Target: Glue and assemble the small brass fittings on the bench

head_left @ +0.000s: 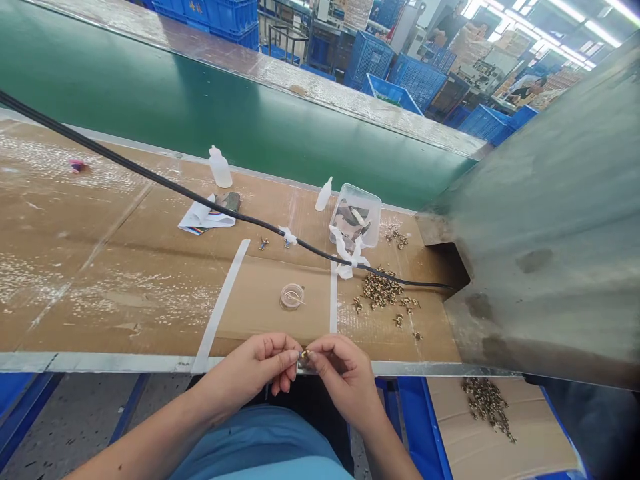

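Observation:
At the front edge of the cardboard-covered bench, my left hand [273, 360] and my right hand [343, 370] meet fingertip to fingertip. Both pinch one small brass-coloured piece [305, 355] between them; its details are too small to tell. Just beyond them a small round clear dish [292, 296] holds a thin stick. A pile of small brass-coloured pieces [381, 288] lies to the right, with several loose ones around it. Two small bluish pieces [263, 243] rest farther back, near the cable.
A black cable [240, 215] crosses above the bench. Behind it stand two white bottles [221, 168] and a clear plastic box [356, 217]. A metal panel [545, 253] rises at right. More pieces [486, 405] lie on cardboard, lower right. A green belt [280, 123] runs behind.

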The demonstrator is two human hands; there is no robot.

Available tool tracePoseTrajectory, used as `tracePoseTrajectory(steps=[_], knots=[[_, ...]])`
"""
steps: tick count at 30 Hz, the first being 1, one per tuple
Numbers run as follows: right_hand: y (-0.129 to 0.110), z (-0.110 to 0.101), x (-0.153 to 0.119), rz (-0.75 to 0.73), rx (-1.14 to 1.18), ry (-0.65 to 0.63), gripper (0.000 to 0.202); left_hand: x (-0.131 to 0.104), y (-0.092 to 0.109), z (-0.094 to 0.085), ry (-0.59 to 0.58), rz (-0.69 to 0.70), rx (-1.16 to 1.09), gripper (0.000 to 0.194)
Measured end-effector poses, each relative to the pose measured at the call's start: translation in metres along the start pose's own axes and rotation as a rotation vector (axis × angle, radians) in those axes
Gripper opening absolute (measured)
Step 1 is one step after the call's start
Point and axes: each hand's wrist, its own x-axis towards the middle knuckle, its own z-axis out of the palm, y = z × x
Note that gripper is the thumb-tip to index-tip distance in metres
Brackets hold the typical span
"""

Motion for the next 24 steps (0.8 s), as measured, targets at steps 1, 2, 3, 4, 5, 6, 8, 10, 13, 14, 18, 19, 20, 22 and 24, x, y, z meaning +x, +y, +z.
tracePoseTrajectory(steps=[1,2,3,4,5,6,8,10,13,14,18,19,20,22,24], knots=[[0.0,0.001,0.0,0.017,0.006,0.002,0.013,0.0,-0.001,0.0,-0.002,0.006,0.015,0.035],[0.0,0.003,-0.001,0.04,0.018,0.006,0.013,0.0,-0.003,-0.001,-0.005,0.011,0.032,0.036],[0.001,0.004,-0.001,0.067,0.037,0.006,0.014,0.0,-0.004,-0.001,-0.007,0.014,0.045,0.037],[0.001,0.006,-0.001,0.095,0.06,0.002,0.016,0.0,-0.005,-0.001,-0.007,0.017,0.055,0.039],[0.001,0.007,-0.002,0.121,0.089,-0.002,0.017,0.0,-0.006,-0.002,-0.006,0.018,0.061,0.04],[0.001,0.009,-0.001,0.142,0.119,-0.004,0.018,0.0,-0.007,-0.002,-0.002,0.018,0.063,0.041],[0.002,0.011,-0.001,0.176,0.176,-0.006,0.02,0.0,-0.008,-0.001,0.008,0.013,0.062,0.041],[0.002,0.012,0.001,0.207,0.235,-0.005,0.022,0.0,-0.008,-0.001,0.02,0.007,0.064,0.042],[0.002,0.012,0.002,0.267,0.305,0.001,0.023,0.001,-0.006,0.0,0.021,0.002,0.052,0.041],[0.002,0.013,0.003,0.286,0.32,0.006,0.023,0.002,-0.005,0.0,0.018,0.004,0.043,0.041],[0.002,0.013,0.003,0.331,0.35,0.032,0.024,0.001,-0.002,0.001,0.003,0.005,0.02,0.038],[0.001,0.014,0.003,0.334,0.352,0.036,0.024,0.001,-0.002,0.001,0.004,0.003,0.019,0.037],[0.001,0.014,0.003,0.333,0.35,0.038,0.025,0.001,-0.002,0.001,0.005,0.002,0.019,0.036],[0.001,0.014,0.003,0.325,0.337,0.035,0.026,0.001,-0.003,0.002,0.007,0.002,0.019,0.037],[0.001,0.014,0.003,0.319,0.322,0.027,0.026,0.002,-0.005,0.002,0.014,0.006,0.015,0.037]])
